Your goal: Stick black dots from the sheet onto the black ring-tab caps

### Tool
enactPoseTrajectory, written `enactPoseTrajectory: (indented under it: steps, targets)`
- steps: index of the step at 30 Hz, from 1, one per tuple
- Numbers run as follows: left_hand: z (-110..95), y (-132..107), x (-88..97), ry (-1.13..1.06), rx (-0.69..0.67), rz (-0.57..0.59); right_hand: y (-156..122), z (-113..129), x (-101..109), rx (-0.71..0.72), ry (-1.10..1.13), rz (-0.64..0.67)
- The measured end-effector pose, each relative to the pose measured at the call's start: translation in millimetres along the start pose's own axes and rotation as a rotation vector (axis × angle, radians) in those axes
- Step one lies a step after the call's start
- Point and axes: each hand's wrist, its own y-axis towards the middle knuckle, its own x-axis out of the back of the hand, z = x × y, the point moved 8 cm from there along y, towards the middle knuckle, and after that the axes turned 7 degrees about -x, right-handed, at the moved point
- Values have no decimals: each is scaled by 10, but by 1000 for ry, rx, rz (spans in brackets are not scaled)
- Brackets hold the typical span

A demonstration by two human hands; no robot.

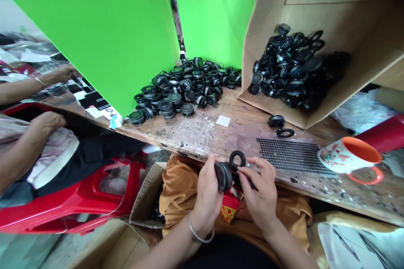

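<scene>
My left hand is closed round a black round disc part, held on edge just below the table's front edge. My right hand pinches a black rubber ring between thumb and fingers, right beside the disc. A silver bangle sits on my left wrist. A pile of black round parts lies at the back of the wooden table. A tilted cardboard box on the right holds more black rings and parts.
A black dotted sheet, two loose black rings and a small white square lie on the table. An orange-lined mug stands at the right. Green panels rise behind. Another person's arms and a red plastic stool are at the left.
</scene>
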Motion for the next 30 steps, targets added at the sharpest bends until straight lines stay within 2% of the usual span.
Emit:
enactPoseTrajectory:
  steps: [4, 9, 16, 21, 25, 30]
  targets:
    - [-21, -11, 2, -2, -29, -2, -26, -50, -37, -59, 61, -18]
    - [11, -1, 29, -23, -10, -40, -16, -59, 3, 51, -56, -46]
    - [-20, -25, -113, -17, -61, -22, 72, -18, 82, 193, -208, -40]
    - [-86, -57, -193, 35, -91, 10, 119, -39, 111, 97, -55, -53]
    - [-77, -41, -163, 64, -54, -4, 78, -23, 76, 165, -85, -32]
    - [6, 51, -141, -15, 28, -74, 96, -87, 61, 243, -116, 21]
